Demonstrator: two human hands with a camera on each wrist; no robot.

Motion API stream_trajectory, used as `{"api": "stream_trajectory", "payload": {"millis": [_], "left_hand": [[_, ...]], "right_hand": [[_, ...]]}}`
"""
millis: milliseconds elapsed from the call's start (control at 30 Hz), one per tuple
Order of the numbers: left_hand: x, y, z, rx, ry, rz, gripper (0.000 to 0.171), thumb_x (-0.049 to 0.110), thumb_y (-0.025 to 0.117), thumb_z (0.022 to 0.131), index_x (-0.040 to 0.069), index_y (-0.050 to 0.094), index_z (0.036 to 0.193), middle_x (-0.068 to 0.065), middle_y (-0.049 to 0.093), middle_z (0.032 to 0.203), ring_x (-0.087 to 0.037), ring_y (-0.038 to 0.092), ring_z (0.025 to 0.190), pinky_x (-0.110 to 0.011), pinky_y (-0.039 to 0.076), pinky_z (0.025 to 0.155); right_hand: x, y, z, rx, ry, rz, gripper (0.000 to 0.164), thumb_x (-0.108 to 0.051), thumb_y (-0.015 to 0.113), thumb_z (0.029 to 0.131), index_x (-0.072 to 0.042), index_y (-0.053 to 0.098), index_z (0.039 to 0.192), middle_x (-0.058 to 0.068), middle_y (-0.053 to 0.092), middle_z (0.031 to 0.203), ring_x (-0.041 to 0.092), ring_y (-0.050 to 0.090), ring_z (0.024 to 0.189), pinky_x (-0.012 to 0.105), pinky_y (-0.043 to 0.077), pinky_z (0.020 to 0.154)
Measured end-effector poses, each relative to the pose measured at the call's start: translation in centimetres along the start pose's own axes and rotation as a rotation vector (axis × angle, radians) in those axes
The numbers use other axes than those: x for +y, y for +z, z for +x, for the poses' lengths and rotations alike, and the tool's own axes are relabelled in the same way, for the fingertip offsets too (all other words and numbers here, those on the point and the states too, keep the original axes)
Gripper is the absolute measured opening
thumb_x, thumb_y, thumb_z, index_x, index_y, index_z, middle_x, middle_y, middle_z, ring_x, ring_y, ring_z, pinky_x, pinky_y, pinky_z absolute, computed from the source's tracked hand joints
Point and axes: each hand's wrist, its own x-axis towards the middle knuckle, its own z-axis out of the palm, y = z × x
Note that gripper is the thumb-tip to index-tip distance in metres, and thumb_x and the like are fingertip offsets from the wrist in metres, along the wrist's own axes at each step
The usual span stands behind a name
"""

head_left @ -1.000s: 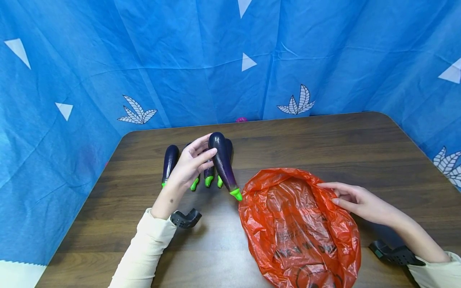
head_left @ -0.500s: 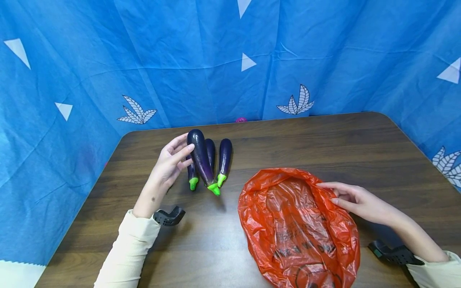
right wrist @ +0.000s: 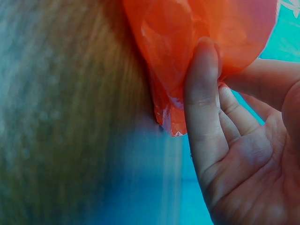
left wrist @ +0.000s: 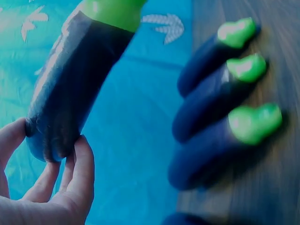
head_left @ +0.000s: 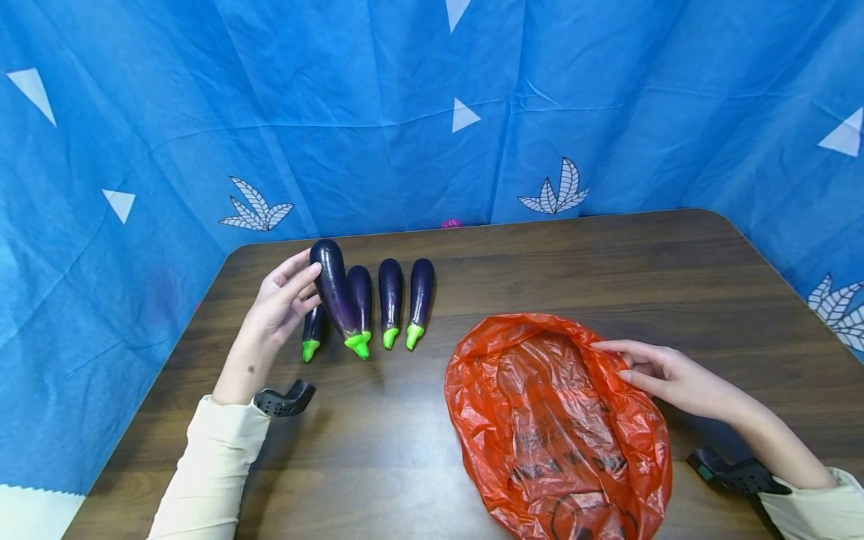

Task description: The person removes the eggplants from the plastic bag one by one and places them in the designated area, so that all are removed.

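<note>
My left hand (head_left: pixel 278 306) pinches a dark purple eggplant (head_left: pixel 335 295) near its rounded end, its green stem end pointing down and toward the right. In the left wrist view the held eggplant (left wrist: pixel 77 84) is raised apart from the others. Behind and beside it several more eggplants (head_left: pixel 390 296) lie in a row on the table, one partly hidden by the held one. With thumb and fingers, my right hand (head_left: pixel 682 379) pinches the right rim of a red plastic bag (head_left: pixel 466 420), which stands with its mouth wide open. The right wrist view shows the bag's edge (right wrist: pixel 173 51) between thumb and fingers.
The brown wooden table (head_left: pixel 378 465) reaches back to a blue patterned curtain (head_left: pixel 378 112). Each wrist carries a black camera mount; the left mount (head_left: pixel 285 400) hangs over the table to the left of the bag.
My left hand has moved left with the eggplant, away from the bag's rim and over the left part of the row. The right hand and the bag have stayed nearly still.
</note>
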Motion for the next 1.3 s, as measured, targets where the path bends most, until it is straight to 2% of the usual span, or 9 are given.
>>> {"api": "stream_trajectory", "payload": {"millis": [333, 467, 600, 733, 900, 1067, 1200, 1300], "left_hand": [[0.8, -3.9, -0.1, 0.061, -0.002, -0.127, 0.038, 0.001, 0.053, 0.094, 0.002, 0.035, 0.128, -0.008, 0.065, 0.105, -0.018, 0.065, 0.089, -0.030, 0.052, 0.076], [1.1, -5.5, 0.2, 0.095, -0.020, -0.107, 0.028, 0.001, 0.055, 0.093, 0.005, 0.047, 0.120, -0.006, 0.067, 0.102, -0.017, 0.065, 0.088, -0.029, 0.053, 0.075], [1.3, -6.9, 0.4, 0.119, -0.051, -0.029, 0.016, 0.005, 0.056, 0.094, 0.011, 0.062, 0.107, -0.003, 0.068, 0.098, -0.015, 0.066, 0.086, -0.028, 0.053, 0.072], [1.3, -8.0, 0.7, 0.157, -0.074, 0.070, 0.015, 0.009, 0.059, 0.093, 0.013, 0.060, 0.107, 0.000, 0.068, 0.095, -0.012, 0.066, 0.083, -0.026, 0.053, 0.069], [1.0, -9.0, 1.1, 0.217, -0.118, 0.160, 0.026, 0.012, 0.062, 0.091, 0.012, 0.049, 0.113, 0.005, 0.067, 0.090, -0.009, 0.065, 0.079, -0.023, 0.053, 0.067], [0.3, -9.9, 1.8, 0.247, -0.162, 0.288, 0.031, 0.017, 0.065, 0.090, 0.012, 0.049, 0.116, 0.009, 0.066, 0.086, -0.005, 0.063, 0.078, -0.019, 0.052, 0.066], [-0.2, -10.3, 2.2, 0.252, -0.194, 0.450, 0.057, 0.026, 0.065, 0.090, 0.003, 0.041, 0.136, 0.013, 0.061, 0.089, -0.004, 0.059, 0.081, -0.017, 0.050, 0.068], [-0.5, -10.6, 2.4, 0.252, -0.213, 0.490, 0.067, 0.030, 0.064, 0.090, 0.000, 0.034, 0.141, 0.012, 0.058, 0.091, -0.004, 0.057, 0.082, -0.017, 0.049, 0.069]], "right_hand": [[0.2, 0.0, 0.0, -0.006, 0.008, 0.019, 0.047, 0.011, 0.040, 0.096, 0.003, 0.032, 0.141, 0.009, 0.060, 0.100, 0.022, 0.064, 0.078, 0.036, 0.054, 0.058], [0.3, 0.0, -0.1, -0.003, 0.003, 0.016, 0.047, 0.011, 0.040, 0.096, 0.003, 0.032, 0.141, 0.008, 0.059, 0.097, 0.021, 0.064, 0.077, 0.036, 0.054, 0.057], [0.3, 0.0, -0.1, 0.001, -0.002, 0.010, 0.046, 0.011, 0.040, 0.096, 0.003, 0.033, 0.141, 0.007, 0.058, 0.095, 0.021, 0.063, 0.076, 0.035, 0.054, 0.056], [0.2, 0.0, -0.1, 0.004, 0.001, 0.006, 0.046, 0.011, 0.040, 0.096, 0.003, 0.033, 0.141, 0.007, 0.057, 0.095, 0.021, 0.063, 0.076, 0.035, 0.054, 0.057], [0.2, 0.0, 0.0, 0.004, 0.005, -0.004, 0.046, 0.010, 0.040, 0.096, 0.002, 0.034, 0.141, 0.006, 0.058, 0.095, 0.020, 0.063, 0.077, 0.035, 0.054, 0.057], [0.2, 0.0, 0.0, -0.001, 0.004, 0.008, 0.046, 0.010, 0.040, 0.096, 0.002, 0.033, 0.141, 0.006, 0.058, 0.096, 0.021, 0.063, 0.077, 0.035, 0.054, 0.057], [0.3, 0.0, -0.1, 0.001, 0.000, 0.007, 0.046, 0.011, 0.040, 0.096, 0.002, 0.034, 0.141, 0.006, 0.057, 0.095, 0.021, 0.063, 0.076, 0.035, 0.054, 0.057], [0.2, 0.0, -0.1, 0.004, 0.000, 0.001, 0.046, 0.011, 0.040, 0.096, 0.002, 0.034, 0.141, 0.006, 0.057, 0.094, 0.020, 0.063, 0.075, 0.034, 0.054, 0.057]]}}
